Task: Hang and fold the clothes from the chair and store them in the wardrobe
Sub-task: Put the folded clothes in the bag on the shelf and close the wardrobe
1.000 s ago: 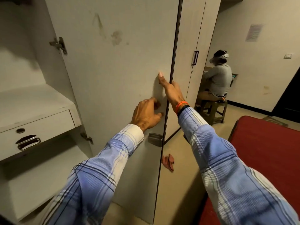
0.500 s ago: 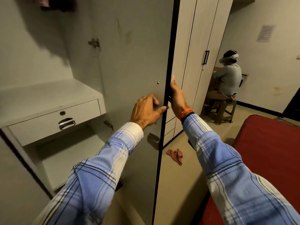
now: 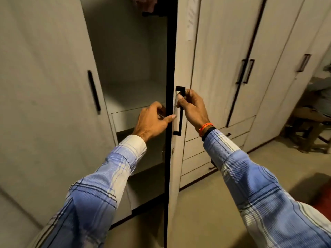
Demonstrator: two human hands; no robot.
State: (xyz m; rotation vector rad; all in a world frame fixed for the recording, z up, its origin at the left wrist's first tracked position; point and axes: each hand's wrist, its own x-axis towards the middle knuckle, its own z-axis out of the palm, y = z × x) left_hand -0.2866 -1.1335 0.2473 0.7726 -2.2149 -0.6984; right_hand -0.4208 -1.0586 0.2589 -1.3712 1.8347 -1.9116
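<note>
Our right hand [image 3: 192,109] has its fingers curled round the black door handle [image 3: 179,111], and our left hand [image 3: 153,120] sits just beside it, fingers bent, thumb laid against the dark edge of the wardrobe door [image 3: 177,176]; whether the left fingers hold anything we cannot tell. The step, as we judge it, is swinging this door on its hinge, so we should pull by the handle and keep the left fingertips out of the gap. Beyond the left hand the wardrobe [image 3: 125,56] stands open: a pale shelf [image 3: 132,97] with nothing visible on it, a drawer front under it, and above, some hanging clothes [image 3: 145,3] at the frame's top edge. No chair clothes show near our hands.
</note>
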